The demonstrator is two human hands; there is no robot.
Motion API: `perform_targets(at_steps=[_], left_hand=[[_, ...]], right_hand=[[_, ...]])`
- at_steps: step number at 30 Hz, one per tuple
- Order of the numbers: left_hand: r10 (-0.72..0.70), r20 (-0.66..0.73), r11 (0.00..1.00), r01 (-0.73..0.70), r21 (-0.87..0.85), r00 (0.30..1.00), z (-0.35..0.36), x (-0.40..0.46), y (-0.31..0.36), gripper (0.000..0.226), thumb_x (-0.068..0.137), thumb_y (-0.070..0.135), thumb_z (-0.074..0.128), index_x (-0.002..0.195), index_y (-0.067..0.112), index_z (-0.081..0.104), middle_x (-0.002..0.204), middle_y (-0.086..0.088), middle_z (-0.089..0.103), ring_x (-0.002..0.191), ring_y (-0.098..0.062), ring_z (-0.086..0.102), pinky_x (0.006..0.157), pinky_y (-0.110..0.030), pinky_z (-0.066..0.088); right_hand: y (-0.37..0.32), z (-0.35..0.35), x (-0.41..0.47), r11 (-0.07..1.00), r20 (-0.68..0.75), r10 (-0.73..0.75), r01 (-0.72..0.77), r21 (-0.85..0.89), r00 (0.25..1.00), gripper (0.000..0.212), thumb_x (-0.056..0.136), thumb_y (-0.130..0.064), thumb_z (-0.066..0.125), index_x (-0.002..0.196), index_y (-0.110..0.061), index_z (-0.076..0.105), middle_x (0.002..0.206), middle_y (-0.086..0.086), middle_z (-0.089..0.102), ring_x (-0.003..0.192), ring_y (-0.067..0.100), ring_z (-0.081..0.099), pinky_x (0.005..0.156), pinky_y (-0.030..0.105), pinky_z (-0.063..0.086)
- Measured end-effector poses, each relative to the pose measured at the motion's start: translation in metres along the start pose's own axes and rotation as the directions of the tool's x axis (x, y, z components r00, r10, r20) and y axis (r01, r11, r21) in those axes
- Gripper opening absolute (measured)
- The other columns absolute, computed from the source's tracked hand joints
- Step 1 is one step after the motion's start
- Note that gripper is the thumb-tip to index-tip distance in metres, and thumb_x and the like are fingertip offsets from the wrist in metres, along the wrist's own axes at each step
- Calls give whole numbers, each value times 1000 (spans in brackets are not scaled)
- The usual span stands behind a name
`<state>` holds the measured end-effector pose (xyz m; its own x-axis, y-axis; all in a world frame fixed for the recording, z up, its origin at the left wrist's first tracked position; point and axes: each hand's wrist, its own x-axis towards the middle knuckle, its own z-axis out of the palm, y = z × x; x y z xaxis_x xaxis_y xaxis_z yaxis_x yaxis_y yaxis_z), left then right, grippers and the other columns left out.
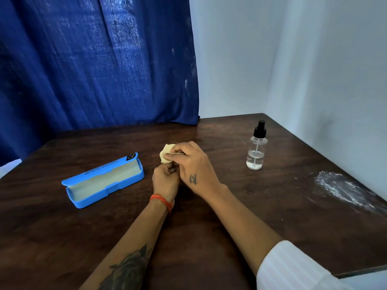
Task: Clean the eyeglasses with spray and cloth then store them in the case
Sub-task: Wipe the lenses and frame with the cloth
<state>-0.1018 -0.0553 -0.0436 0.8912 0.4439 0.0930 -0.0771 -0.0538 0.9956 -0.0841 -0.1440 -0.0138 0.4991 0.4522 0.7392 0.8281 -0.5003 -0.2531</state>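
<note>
Both my hands meet over the middle of the dark wooden table [209, 227]. My right hand [194, 164] pinches a small pale yellow cloth [166, 152] between thumb and fingers. My left hand [165, 181], with a red thread at the wrist, is curled just below the cloth; what it holds is hidden behind the fingers. The eyeglasses are not plainly visible. An open blue case [104, 181] with a pale lining lies to the left of my hands. A clear spray bottle [256, 150] with a black nozzle stands upright to the right.
A blue curtain [94, 59] hangs behind the table's far left edge. Pale walls [314, 70] close in the back and right sides. A whitish smear [339, 189] marks the table near its right edge.
</note>
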Motion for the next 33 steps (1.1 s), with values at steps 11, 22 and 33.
perform_targets(at_steps=[11, 22, 33], left_hand=[[16, 131, 986, 7, -168, 991, -3, -1, 0, 9, 76, 3, 69, 84, 5, 66, 70, -7, 73, 66, -17, 69, 60, -22, 56], [74, 105, 991, -61, -116, 992, -5, -1, 3, 26, 79, -3, 64, 100, 11, 66, 88, -7, 70, 79, -15, 68, 69, -28, 55], [99, 160, 991, -82, -108, 982, -3, -3, 3, 10, 78, 3, 67, 78, 13, 67, 73, -6, 72, 68, -14, 68, 62, -22, 55]], right_hand=[[24, -20, -5, 960, -145, 265, -247, 129, 953, 28, 70, 13, 59, 80, -7, 76, 87, 10, 71, 84, 24, 64, 80, 34, 53], [13, -17, -9, 995, 13, 53, -54, 78, 999, 32, 73, 14, 60, 91, -8, 75, 92, 14, 67, 86, 30, 59, 78, 32, 50], [18, -18, -7, 994, -173, 75, -88, -70, 982, 34, 70, 9, 66, 101, -4, 70, 96, 17, 65, 85, 30, 59, 72, 34, 54]])
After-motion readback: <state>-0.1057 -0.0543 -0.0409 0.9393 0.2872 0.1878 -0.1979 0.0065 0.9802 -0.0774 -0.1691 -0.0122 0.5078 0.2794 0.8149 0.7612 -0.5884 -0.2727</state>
